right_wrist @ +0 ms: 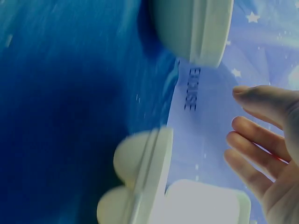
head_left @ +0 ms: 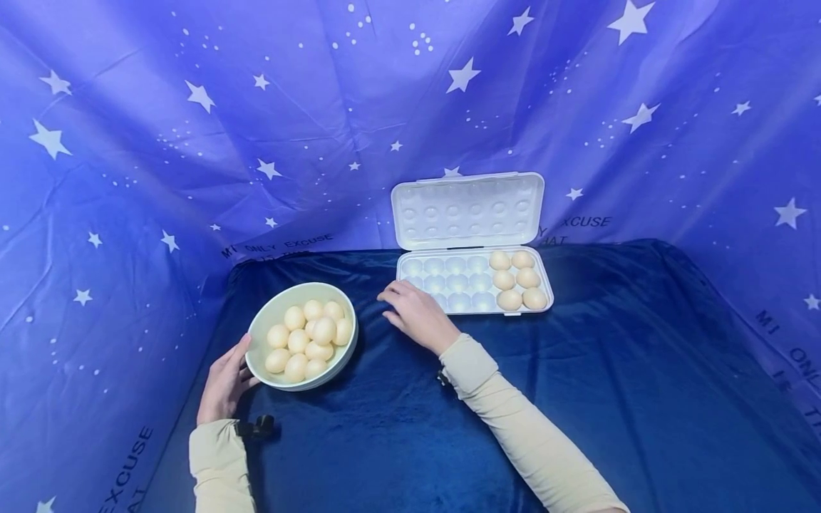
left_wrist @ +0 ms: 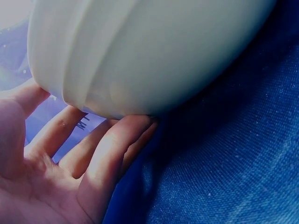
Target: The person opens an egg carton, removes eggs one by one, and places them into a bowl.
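A pale green bowl (head_left: 259, 313) with a pile of cream-coloured eggs (head_left: 298, 340) stands left of centre in the head view. My left hand (head_left: 224, 377) touches its left side; in the left wrist view its fingers (left_wrist: 107, 154) lie spread against the bowl's outer wall. My right hand (head_left: 417, 313) hovers between the bowl and a white egg carton (head_left: 442, 310), fingers slightly bent and holding nothing. The carton's lid (head_left: 467, 211) is raised. Several eggs (head_left: 513, 280) fill its right columns, while the pockets to the left hold none. The right wrist view shows the empty hand (right_wrist: 266, 144).
Dark blue cloth (head_left: 398, 420) covers the table. A purple-blue curtain (head_left: 359, 92) with white stars hangs behind and at both sides, close behind the carton lid. Black wrist mounts (head_left: 263, 426) sit at the cuffs.
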